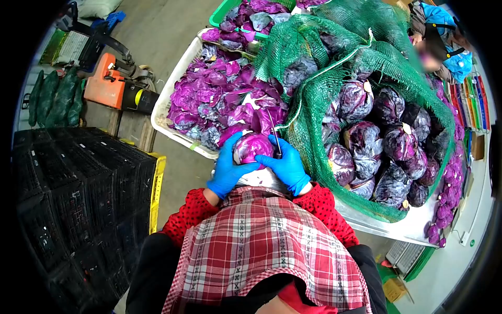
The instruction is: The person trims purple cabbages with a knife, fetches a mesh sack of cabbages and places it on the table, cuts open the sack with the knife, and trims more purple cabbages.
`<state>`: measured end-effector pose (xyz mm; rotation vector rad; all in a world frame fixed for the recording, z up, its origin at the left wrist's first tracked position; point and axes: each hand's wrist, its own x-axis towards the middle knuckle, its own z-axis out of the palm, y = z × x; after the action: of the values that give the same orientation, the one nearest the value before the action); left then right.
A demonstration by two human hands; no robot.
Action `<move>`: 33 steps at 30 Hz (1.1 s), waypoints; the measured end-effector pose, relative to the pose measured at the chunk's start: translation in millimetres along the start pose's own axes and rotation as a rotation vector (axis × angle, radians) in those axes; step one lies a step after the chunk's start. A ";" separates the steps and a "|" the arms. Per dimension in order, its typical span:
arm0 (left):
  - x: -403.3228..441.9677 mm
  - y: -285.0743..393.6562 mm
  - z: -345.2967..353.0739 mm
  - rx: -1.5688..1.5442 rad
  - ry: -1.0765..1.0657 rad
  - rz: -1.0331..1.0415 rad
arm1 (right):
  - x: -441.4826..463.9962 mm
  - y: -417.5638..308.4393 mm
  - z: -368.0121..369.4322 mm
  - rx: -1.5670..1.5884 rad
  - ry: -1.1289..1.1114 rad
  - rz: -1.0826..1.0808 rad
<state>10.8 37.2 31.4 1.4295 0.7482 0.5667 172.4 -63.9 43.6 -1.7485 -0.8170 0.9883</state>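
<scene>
A shiny purple red cabbage [252, 148] is held in front of my apron, over a metal surface partly hidden by my hands. My left hand [228, 170], in a blue glove, is wrapped around its left side and underside. My right hand [288, 163], gloved the same way, grips a thin knife [274, 131] with the blade pointing up and away. Its thumb presses on the cabbage's right side. Just beyond the hands stands a white basket [162, 107] heaped with loose purple leaves [212, 91]. To the right, an open green mesh bag [308, 162] holds several whole red cabbages [401, 141].
Stacked black crates [63, 193] stand at left beside a yellow edge [156, 193]. An orange pallet jack [106, 83] is behind them. A green crate [217, 17] of leaves is at the back. Purple cabbages [451, 191] line the right; another person [452, 47] is at upper right.
</scene>
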 end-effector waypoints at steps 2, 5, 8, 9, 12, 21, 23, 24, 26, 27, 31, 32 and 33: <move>2.9 2.9 -0.5 0.164 -0.062 -0.001 | 3.7 12.6 3.6 0.108 0.023 0.045; -6.4 20.0 -5.1 0.455 -0.067 0.342 | -3.2 -0.2 1.3 0.333 -0.023 0.120; -0.5 38.9 -18.3 0.575 -0.151 0.432 | -1.0 -12.7 1.8 0.420 -0.035 0.040; 0.3 34.4 -19.0 0.440 -0.127 0.345 | 2.4 -10.4 2.2 0.425 -0.079 0.124; 1.5 19.2 -23.6 0.439 -0.140 0.317 | 15.1 19.6 13.9 0.180 0.063 -0.008; -3.2 6.0 -23.1 0.588 0.030 0.237 | 48.5 -65.0 -7.5 0.419 0.157 -0.120; 3.0 14.8 -17.9 0.512 0.039 0.169 | 43.2 -31.8 0.7 -0.004 0.081 -0.163; 8.5 17.7 -19.5 0.501 0.010 0.194 | 36.3 -22.1 0.6 -0.133 -0.066 -0.104; 14.8 8.9 -26.4 0.317 -0.046 0.186 | 30.1 3.9 11.1 0.048 -0.020 0.031; 14.8 1.7 -30.8 -0.112 -0.047 -0.048 | 30.0 7.1 12.0 0.220 0.017 0.077; 23.9 15.9 -53.3 0.785 0.179 0.373 | 33.6 4.2 11.3 0.223 0.026 0.071; 27.0 21.6 -46.6 0.701 -0.040 0.284 | 34.4 3.2 11.1 0.220 0.030 0.077; 26.3 26.4 -32.7 0.608 -0.249 0.184 | 31.8 2.7 11.6 0.212 0.024 0.089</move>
<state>5.9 80.6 55.0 2.1043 0.6153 0.2960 176.9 -33.1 29.9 -1.6215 -0.6005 1.0700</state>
